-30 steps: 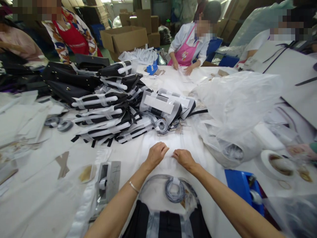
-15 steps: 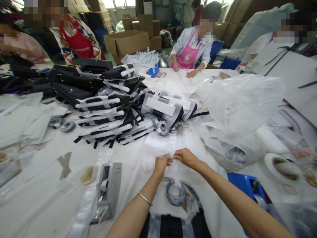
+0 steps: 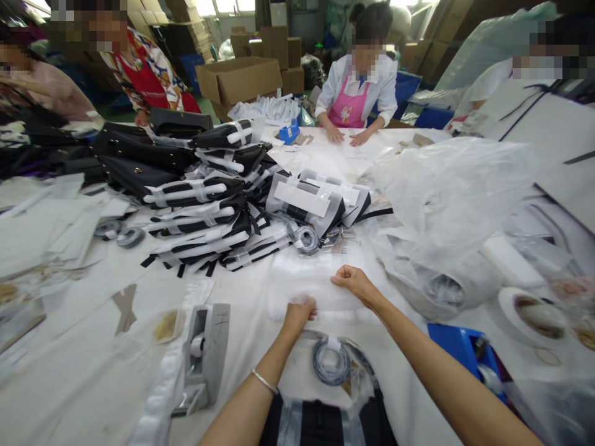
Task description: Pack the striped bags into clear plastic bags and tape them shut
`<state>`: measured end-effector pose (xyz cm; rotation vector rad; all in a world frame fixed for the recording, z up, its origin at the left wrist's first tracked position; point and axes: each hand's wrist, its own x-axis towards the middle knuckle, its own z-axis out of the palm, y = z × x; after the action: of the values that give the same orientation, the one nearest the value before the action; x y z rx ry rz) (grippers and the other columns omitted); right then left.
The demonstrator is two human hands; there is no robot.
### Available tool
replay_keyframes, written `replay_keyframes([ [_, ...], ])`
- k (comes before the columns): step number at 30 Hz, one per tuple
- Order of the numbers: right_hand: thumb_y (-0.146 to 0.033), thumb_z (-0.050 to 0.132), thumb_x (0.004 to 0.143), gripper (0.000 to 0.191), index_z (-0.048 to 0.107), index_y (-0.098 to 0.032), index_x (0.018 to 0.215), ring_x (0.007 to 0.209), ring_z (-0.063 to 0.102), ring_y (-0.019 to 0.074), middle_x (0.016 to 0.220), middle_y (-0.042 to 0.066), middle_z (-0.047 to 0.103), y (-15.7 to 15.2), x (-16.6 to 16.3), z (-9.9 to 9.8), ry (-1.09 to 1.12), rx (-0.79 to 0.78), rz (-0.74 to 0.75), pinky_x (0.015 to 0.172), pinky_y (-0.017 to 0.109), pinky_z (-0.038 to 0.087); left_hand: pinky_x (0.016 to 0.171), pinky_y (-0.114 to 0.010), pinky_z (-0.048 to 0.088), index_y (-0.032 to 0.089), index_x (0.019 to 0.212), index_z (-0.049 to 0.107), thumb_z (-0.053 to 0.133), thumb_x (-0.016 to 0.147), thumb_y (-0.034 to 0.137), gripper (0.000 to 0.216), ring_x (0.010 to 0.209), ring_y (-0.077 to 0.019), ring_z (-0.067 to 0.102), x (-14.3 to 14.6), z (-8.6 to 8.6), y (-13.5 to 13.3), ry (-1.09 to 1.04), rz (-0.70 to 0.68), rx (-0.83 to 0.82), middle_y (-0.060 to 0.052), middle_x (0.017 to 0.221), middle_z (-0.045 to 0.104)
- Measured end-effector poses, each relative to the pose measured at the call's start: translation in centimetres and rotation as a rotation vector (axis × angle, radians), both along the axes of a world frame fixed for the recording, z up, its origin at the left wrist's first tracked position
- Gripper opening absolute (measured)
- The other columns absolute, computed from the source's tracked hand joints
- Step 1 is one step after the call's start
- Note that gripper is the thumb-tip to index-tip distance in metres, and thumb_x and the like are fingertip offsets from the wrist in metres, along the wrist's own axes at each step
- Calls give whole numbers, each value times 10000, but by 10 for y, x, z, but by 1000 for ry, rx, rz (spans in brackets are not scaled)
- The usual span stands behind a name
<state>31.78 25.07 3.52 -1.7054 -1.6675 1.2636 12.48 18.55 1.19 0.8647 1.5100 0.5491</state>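
Observation:
My left hand (image 3: 299, 313) and my right hand (image 3: 352, 280) both pinch a thin, see-through plastic bag (image 3: 307, 286) that lies on the white table (image 3: 83, 371). The left hand grips its near edge, the right hand its far right edge, a little apart. Just below my hands lies a black bag (image 3: 325, 421) with a coiled grey strap (image 3: 331, 362) wrapped in clear film. A pile of black bags wrapped with white strips (image 3: 199, 217) sits beyond my hands.
A grey tape dispenser (image 3: 204, 350) stands at my left, a blue one (image 3: 465, 356) at my right. A roll of clear plastic (image 3: 441, 288) and a white tape roll (image 3: 527, 313) lie right. Other people work at the far and left sides; cardboard boxes (image 3: 237, 77) stand behind.
My hands, close together half a second ago, have drawn apart: the left toward me, the right up and away, stretching the clear bag between them.

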Motion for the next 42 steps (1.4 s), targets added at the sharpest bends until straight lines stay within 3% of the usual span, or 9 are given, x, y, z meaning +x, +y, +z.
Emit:
replay_keyframes([
  [6, -396, 604, 739, 199, 620, -199, 726, 624, 556, 155, 644, -11, 629, -9, -5, 7, -46, 67, 13, 598, 258, 407, 642, -254, 440, 173, 535, 630, 735, 634, 274, 176, 633, -167, 596, -19, 35, -27, -23, -188, 49, 19, 509, 583],
  [11, -340, 587, 780, 180, 682, -213, 694, 650, 605, 181, 669, 19, 686, -19, -16, 18, -145, 120, 95, 648, 282, 395, 610, -260, 522, 154, 965, 639, 636, 775, 394, 306, 769, -177, 676, 2, 40, -7, -177, -43, 20, -84, 973, 698],
  [14, -312, 602, 770, 167, 626, -212, 639, 608, 555, 169, 636, 20, 646, -22, -21, 21, -194, 172, 94, 621, 279, 363, 669, -276, 562, 139, 1008, 592, 613, 812, 480, 395, 897, -196, 689, 17, 36, 12, -251, 70, 4, -141, 1115, 669],
  [19, -252, 589, 750, 194, 468, -221, 602, 635, 463, 153, 647, 3, 542, -25, -29, 17, -176, 240, 44, 642, 273, 345, 607, -274, 559, 99, 872, 628, 658, 784, 514, 425, 760, -207, 710, 32, 27, 28, -251, 182, 3, -143, 889, 724],
  [25, -356, 696, 675, 261, 485, -213, 615, 573, 432, 121, 579, -49, 498, -21, -21, 11, 18, 121, 43, 553, 241, 341, 603, -267, 553, 90, 741, 681, 656, 779, 497, 410, 641, -182, 689, 28, 19, 20, -197, 195, 82, -91, 678, 712],
  [30, -590, 704, 635, 430, 538, -193, 642, 561, 496, 129, 591, -21, 564, -15, -7, 8, 194, 26, -12, 542, 255, 414, 598, -239, 534, 132, 769, 667, 574, 838, 406, 297, 654, -153, 679, 21, 17, 16, -59, 85, 119, -58, 727, 717],
  [35, -695, 553, 733, 486, 476, -215, 738, 572, 570, 159, 682, 29, 627, -3, 0, 9, 197, 132, -269, 571, 290, 450, 658, -275, 493, 145, 712, 646, 587, 808, 246, 151, 683, -183, 666, 2, 15, 3, 239, -105, 106, -44, 651, 677],
  [39, -634, 469, 832, 400, 425, -238, 796, 529, 538, 156, 657, -3, 579, -1, -3, 11, 55, 282, -411, 553, 273, 391, 710, -295, 461, 179, 544, 590, 752, 679, 270, 229, 692, -205, 645, -11, 42, -23, 366, -329, 144, -13, 560, 622],
  [42, -573, 588, 794, 359, 464, -237, 802, 521, 506, 153, 615, -30, 530, -10, -12, 10, -31, 361, -359, 553, 264, 337, 774, -294, 468, 203, 773, 680, 678, 804, 328, 128, 795, -192, 649, -5, 73, -27, 476, -443, 470, -26, 764, 697],
])
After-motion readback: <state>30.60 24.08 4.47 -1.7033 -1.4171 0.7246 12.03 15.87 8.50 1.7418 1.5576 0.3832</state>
